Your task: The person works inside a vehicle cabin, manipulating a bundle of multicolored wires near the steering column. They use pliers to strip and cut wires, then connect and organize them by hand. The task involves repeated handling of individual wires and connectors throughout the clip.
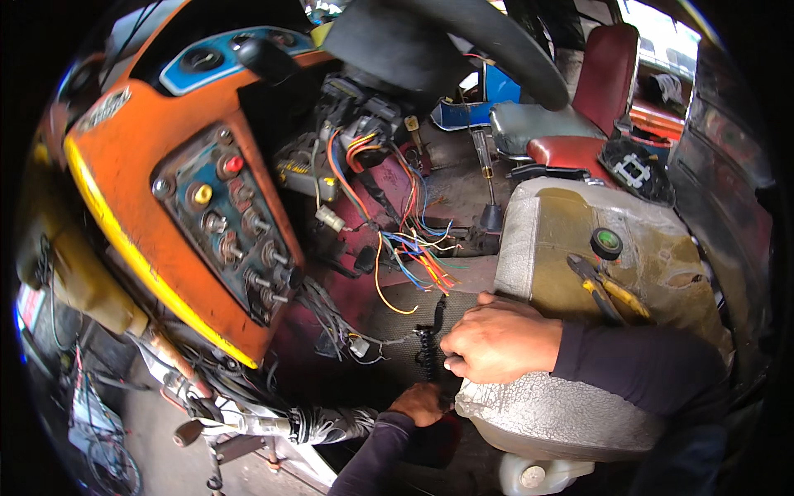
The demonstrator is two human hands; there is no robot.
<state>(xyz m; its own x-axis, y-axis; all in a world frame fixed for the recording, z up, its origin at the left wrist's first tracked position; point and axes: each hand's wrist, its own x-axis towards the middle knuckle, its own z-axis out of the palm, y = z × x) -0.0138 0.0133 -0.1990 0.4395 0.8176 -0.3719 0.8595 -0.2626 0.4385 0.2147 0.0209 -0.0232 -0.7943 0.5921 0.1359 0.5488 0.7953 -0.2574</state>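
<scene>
My right hand (503, 340) is closed, its curled fingers at the front edge of the worn seat cushion (542, 417); whatever they grip is hidden. Lower down, my left hand (420, 403) is closed too, low beside the cushion, and its grip is hidden. Between the two hands a black coiled cord (427, 351) hangs in front of a woven mat (389, 318). A bundle of cut, multicoloured wires (426, 260) fans out just beyond my right hand. On the cushion lie cutting pliers (610, 289) with yellow-and-black handles and a small round roll (606, 242) with a green centre.
An orange console (124, 165) with a switch panel (223, 215) stands at left. Grey wires (327, 318) dangle beside it. A steering wheel (504, 45) crosses the top, and a gear lever (485, 169) rises behind the wires. A red seat (608, 78) stands at far right.
</scene>
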